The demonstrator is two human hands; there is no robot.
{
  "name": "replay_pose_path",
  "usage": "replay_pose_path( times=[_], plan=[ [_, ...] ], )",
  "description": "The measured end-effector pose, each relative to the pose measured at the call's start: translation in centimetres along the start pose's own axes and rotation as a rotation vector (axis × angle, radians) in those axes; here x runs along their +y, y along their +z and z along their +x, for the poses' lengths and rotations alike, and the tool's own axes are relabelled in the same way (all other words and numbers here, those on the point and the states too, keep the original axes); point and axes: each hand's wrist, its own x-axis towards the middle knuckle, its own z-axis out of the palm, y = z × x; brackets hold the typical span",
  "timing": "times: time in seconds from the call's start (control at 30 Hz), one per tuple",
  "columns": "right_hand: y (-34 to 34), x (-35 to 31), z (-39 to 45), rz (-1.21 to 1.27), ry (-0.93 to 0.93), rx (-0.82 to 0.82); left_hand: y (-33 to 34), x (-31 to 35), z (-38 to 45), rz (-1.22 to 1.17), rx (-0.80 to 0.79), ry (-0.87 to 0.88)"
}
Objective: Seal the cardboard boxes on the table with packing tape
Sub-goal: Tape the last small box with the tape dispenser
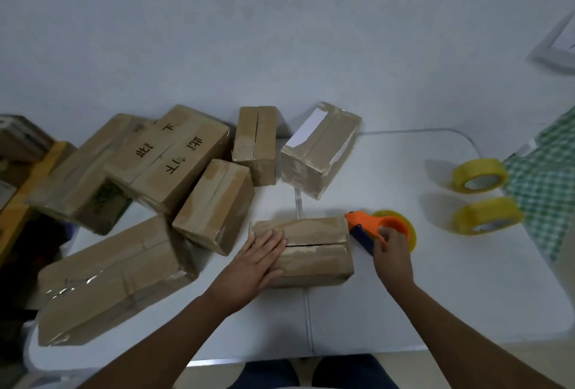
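Near the table's front, the light, stiff box is steadied under the flat left hand; the tape dispenser is gripped by the right hand.

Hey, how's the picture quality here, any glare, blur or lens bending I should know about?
Head view: wide-angle bending curves the table edge at right; glare streaks on the tape of the big near-left box; the spare tape rolls throw soft shadows leftward; the checked cloth and frame edges look smeared; the left hand and right hand are fairly sharp.
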Motion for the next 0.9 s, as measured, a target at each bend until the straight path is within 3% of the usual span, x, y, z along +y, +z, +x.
replay_pose_path(
  times=[0.27,0.5,0.63,0.8,0.9],
  plan=[
    [1.8,1.3,5.1,-0.255,0.014,-0.292,-0.3,-0.5,0.3,-0.032,-0.051,-0.023],
    [2.1,3.0,5.6,-0.355,0.136,-0.247,-0.3,-0.3,0.2,-0.056,-0.016,-0.038],
    [0.9,2.5,5.9,-0.477,0.087,-0.247,-0.2,-0.3,0.2,-0.056,-0.013,-0.023],
    [-4.8,-2.2,6.4,-0.08,0.058,-0.086,-0.1,-0.3,0.6,-0.073,0.008,0.002],
    [-9.3,-6.9,5.7,0.039,-0.058,-0.076,0.3,0.4,1.8,-0.089,0.023,0.029]
  ],
)
